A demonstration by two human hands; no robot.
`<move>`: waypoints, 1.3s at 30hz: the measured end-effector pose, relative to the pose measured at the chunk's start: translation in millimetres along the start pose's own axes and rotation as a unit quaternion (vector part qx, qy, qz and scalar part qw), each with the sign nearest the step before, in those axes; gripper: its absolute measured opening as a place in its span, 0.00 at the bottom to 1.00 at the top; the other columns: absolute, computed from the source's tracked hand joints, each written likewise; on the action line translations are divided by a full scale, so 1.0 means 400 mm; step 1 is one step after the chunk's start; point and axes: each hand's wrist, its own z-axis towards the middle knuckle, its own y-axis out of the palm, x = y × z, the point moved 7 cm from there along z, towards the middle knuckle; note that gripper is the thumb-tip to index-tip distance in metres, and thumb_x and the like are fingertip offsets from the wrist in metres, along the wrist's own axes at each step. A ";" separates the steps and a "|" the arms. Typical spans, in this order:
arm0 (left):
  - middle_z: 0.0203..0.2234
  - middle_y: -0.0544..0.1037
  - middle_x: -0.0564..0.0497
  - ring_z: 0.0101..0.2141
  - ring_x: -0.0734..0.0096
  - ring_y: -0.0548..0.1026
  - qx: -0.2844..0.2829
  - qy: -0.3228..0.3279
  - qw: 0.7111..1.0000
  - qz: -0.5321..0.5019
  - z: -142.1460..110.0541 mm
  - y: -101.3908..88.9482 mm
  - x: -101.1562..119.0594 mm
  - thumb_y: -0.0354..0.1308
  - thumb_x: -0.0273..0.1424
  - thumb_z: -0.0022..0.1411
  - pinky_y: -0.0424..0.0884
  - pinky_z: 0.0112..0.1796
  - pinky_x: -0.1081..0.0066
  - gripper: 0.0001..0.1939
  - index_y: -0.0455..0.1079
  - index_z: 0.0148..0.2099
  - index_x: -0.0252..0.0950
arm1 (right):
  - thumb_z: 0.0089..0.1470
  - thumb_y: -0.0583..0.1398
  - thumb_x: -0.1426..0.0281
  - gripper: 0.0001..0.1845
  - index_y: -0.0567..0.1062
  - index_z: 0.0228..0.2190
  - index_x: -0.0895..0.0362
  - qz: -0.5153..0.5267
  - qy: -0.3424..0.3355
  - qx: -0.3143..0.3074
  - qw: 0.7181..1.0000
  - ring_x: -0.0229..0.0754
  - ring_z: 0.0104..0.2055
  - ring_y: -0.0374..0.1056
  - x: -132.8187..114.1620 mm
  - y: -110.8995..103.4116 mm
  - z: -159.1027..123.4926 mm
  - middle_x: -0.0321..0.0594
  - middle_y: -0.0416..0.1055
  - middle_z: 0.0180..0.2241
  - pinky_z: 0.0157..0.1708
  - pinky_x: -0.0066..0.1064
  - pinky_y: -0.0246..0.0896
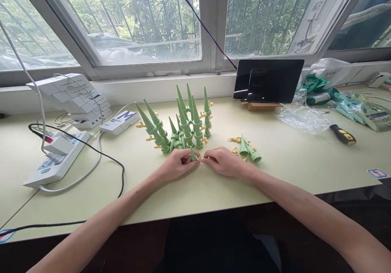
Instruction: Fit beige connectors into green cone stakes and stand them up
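My left hand (178, 163) is closed round a small green cone spike (193, 155), pinching it near its base. My right hand (222, 162) meets it from the right, its fingertips pinched on a tiny tan connector (199, 158) at the cone's side. Both hands rest on the pale yellow desk (189, 191). Just behind them stands a cluster of several upright green spikes (183, 122) with tan connectors fitted. Right of my right hand lie loose green cones (249, 151) and a few tan connectors (236, 140).
A white power strip (55, 159) with cables lies at the left, white boxes (76, 98) stacked behind it. A dark tablet (269, 79) leans at the window. Plastic bags (302, 118), a black-and-yellow screwdriver (343, 134) and green packaged items (351, 102) sit at the right.
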 end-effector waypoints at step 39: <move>0.15 0.58 0.61 0.18 0.81 0.53 0.022 0.102 0.986 0.132 -0.012 0.006 0.002 0.59 0.37 0.63 0.53 0.21 0.76 0.19 0.60 0.24 0.34 | 0.62 0.57 0.69 0.05 0.73 0.39 0.57 0.011 -0.071 0.051 0.996 0.38 0.30 0.64 -0.070 -0.030 -0.005 0.39 0.70 0.32 0.30 0.29 0.59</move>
